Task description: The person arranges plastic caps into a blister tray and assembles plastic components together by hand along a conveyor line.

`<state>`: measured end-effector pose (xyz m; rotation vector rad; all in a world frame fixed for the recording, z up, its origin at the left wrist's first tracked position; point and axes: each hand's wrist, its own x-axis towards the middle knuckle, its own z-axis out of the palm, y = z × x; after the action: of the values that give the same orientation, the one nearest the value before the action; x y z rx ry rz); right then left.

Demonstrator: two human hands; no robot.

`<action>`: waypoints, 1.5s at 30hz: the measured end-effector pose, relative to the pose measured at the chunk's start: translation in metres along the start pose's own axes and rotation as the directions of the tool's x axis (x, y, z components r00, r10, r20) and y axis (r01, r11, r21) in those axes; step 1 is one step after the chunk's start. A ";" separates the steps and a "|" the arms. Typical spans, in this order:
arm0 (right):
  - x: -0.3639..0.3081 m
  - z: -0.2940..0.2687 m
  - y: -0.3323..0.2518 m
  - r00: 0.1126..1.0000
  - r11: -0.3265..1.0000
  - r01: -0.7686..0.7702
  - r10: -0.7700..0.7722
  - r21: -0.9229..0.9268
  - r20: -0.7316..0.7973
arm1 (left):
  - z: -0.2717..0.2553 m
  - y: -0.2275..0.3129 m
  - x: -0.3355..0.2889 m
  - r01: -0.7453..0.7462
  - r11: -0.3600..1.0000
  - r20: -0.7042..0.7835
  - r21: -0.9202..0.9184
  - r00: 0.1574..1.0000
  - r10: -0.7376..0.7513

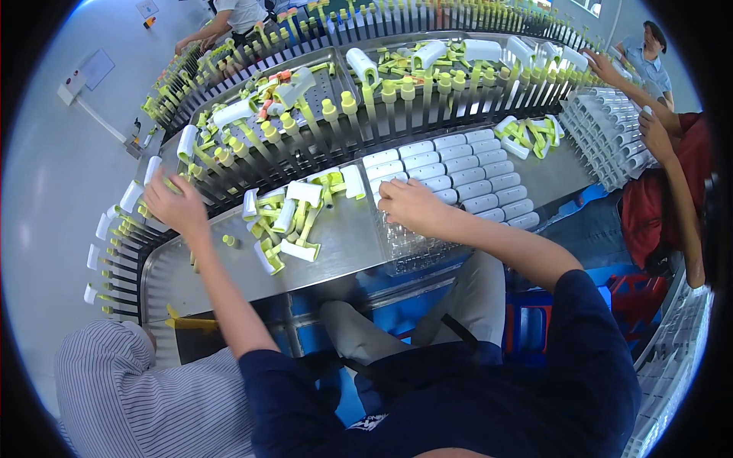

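My left hand (177, 201) reaches to the curved conveyor at the left. Its curled fingers close on a white plastic cover (153, 169) beside the yellow-green holders. My right hand (416, 207) is over the near left part of a clear plastic tray (416, 249). Its fingers are bent and pressed together at a white cover (392, 179) there, and partly hide it. Rows of similar white covers (460, 163) fill the rest of the tray. Between my hands, a loose pile of white covers with yellow-green holders (286, 216) lies on the metal table (343, 252).
Upright holders (350, 103) line the conveyor behind the table. Beyond them, metal trays (336, 76) hold loose parts. At the right, a co-worker in red (649, 198) reaches over stacked clear trays (607, 133). A person in a striped top (145, 389) sits close at my left.
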<state>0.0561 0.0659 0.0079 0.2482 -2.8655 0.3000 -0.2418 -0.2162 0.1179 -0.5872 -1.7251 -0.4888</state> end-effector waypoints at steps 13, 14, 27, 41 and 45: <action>0.019 0.001 0.011 1.000 0.986 0.008 -0.006 -0.169 0.013 | -0.091 0.238 -0.150 0.276 0.602 0.442 -0.749 0.885 0.144; 0.019 -0.001 0.005 1.000 0.978 -0.020 0.015 -0.208 -0.026 | -0.098 0.248 -0.156 0.285 0.587 0.455 -0.758 0.876 0.163; 0.372 -0.065 -0.157 0.938 0.985 -0.018 -0.043 -0.172 -0.344 | -0.071 0.237 -0.183 0.463 0.352 0.576 -0.813 0.726 0.375; 0.430 0.027 -0.197 0.761 0.972 -0.191 0.058 -0.137 -0.646 | -0.068 0.273 -0.155 0.282 0.361 0.451 -0.889 0.683 0.575; 0.336 0.044 -0.252 0.799 0.925 0.378 -0.351 -0.046 -0.488 | -0.043 0.235 -0.168 0.383 0.465 0.597 -0.798 0.604 0.527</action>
<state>-0.2255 -0.2346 0.1001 0.6302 -2.2479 0.3103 -0.0321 -0.0792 -0.0331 -1.9556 -2.1640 -1.2521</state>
